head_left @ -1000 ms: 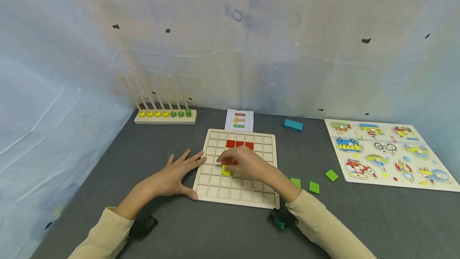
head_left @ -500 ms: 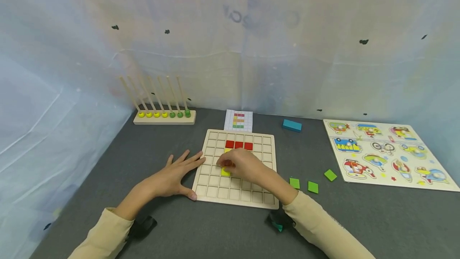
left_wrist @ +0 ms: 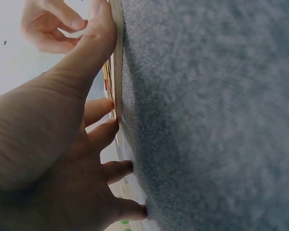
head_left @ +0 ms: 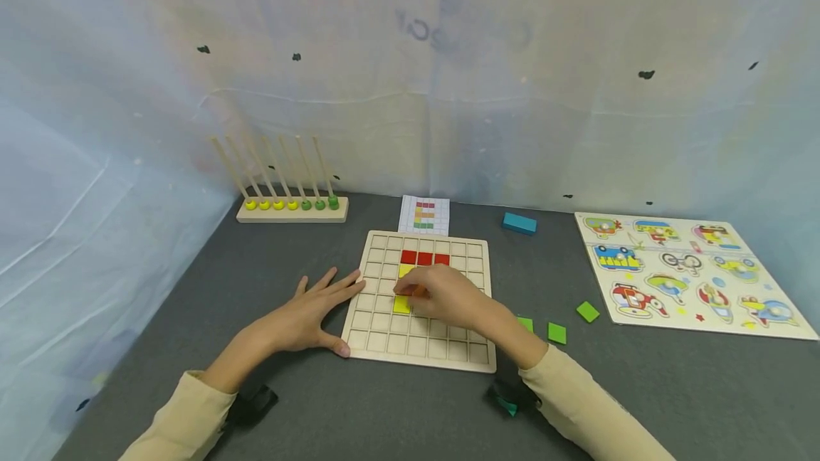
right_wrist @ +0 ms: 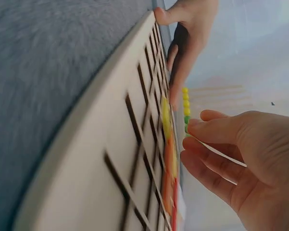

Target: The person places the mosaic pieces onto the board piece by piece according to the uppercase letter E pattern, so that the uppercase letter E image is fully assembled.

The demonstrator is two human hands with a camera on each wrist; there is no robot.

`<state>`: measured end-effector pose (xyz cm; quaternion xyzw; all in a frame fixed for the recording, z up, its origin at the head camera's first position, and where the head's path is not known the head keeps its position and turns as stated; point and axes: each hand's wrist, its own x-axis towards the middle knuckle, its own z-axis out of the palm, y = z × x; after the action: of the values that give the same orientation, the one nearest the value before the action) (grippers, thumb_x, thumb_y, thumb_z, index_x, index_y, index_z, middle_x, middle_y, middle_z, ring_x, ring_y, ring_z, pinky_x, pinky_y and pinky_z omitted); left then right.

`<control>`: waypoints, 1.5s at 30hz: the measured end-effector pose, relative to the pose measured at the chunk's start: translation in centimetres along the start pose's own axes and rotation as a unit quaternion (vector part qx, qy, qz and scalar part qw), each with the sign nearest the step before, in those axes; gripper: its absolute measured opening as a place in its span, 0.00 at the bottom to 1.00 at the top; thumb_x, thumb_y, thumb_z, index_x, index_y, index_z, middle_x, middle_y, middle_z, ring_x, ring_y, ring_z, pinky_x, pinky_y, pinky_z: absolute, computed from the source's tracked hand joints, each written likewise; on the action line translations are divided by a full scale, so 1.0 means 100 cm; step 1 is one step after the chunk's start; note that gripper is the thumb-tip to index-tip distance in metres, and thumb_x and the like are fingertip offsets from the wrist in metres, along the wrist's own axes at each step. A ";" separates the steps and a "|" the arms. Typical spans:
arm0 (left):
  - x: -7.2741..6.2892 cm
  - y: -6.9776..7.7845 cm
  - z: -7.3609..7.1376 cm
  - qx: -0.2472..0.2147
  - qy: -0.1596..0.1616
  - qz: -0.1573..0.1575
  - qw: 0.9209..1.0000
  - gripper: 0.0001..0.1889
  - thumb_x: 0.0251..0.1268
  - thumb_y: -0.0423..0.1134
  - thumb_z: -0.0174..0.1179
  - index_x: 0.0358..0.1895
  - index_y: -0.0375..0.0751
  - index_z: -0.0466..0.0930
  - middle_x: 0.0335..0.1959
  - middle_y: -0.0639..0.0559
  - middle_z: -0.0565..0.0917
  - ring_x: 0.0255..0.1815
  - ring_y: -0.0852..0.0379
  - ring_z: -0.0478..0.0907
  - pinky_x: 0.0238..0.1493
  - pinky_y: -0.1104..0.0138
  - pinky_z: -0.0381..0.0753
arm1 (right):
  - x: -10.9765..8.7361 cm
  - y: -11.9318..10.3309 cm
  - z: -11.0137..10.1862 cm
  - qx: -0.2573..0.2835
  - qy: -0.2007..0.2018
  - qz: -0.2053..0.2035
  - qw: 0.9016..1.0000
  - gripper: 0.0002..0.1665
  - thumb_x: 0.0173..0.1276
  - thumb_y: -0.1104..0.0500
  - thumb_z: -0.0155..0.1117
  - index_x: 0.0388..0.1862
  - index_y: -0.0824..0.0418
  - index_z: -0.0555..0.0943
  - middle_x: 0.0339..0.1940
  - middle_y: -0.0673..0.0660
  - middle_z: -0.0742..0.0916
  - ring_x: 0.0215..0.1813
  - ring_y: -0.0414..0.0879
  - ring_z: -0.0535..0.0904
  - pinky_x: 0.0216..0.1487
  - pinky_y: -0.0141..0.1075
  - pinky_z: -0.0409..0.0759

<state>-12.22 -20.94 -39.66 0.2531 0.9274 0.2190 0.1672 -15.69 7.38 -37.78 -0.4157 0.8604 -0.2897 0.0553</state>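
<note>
A wooden grid board (head_left: 416, 347) lies on the dark table, with red tiles (head_left: 425, 259) in a row near its far side. Below them are yellow tiles (head_left: 401, 305) and some orange tiles (right_wrist: 169, 163), partly hidden by my right hand (head_left: 448, 297). That hand hovers just over the tiles, its fingers loosely bent. In the right wrist view a gap shows between it and the board, and no tile is visible in its fingers. My left hand (head_left: 310, 319) rests spread at the board's left edge, thumb at the near corner and fingertips touching the side.
Loose green tiles (head_left: 556, 334) lie right of the board. A printed pattern card (head_left: 442, 223) and a blue block (head_left: 519, 223) are behind it. A peg stand with beads (head_left: 292, 215) stands back left; a picture puzzle board (head_left: 692, 319) lies far right.
My right hand has shifted slightly right over the board, uncovering more of the yellow tiles. The left hand keeps its place at the board's edge.
</note>
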 end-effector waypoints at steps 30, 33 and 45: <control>0.000 0.000 0.000 0.002 -0.003 0.003 1.000 0.60 0.40 0.65 0.71 0.79 0.48 0.52 0.80 0.46 0.48 0.78 0.33 0.37 0.65 0.28 0.33 | -0.132 0.042 -0.059 -0.118 -0.008 0.099 0.988 0.20 0.58 0.62 0.75 0.51 0.57 0.85 0.45 0.48 0.88 0.45 0.42 0.83 0.44 0.41 0.81; 0.000 -0.001 0.001 0.001 -0.003 0.003 1.000 0.59 0.40 0.65 0.71 0.79 0.48 0.53 0.80 0.46 0.48 0.78 0.33 0.37 0.64 0.27 0.33 | -0.134 0.043 -0.055 -0.101 -0.014 0.086 0.991 0.20 0.57 0.64 0.74 0.50 0.59 0.85 0.45 0.50 0.88 0.45 0.43 0.83 0.44 0.41 0.81; 0.000 0.000 0.000 -0.002 -0.001 0.007 1.000 0.59 0.40 0.65 0.71 0.79 0.48 0.53 0.80 0.47 0.48 0.78 0.33 0.37 0.64 0.28 0.33 | -0.131 0.041 -0.053 -0.079 -0.011 0.083 0.993 0.20 0.56 0.68 0.75 0.48 0.59 0.85 0.36 0.44 0.81 0.38 0.37 0.77 0.37 0.34 0.79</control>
<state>-12.26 -20.92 -39.64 0.2597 0.9250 0.2214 0.1672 -11.76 21.60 -37.51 -0.3493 0.9112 -0.2111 0.0552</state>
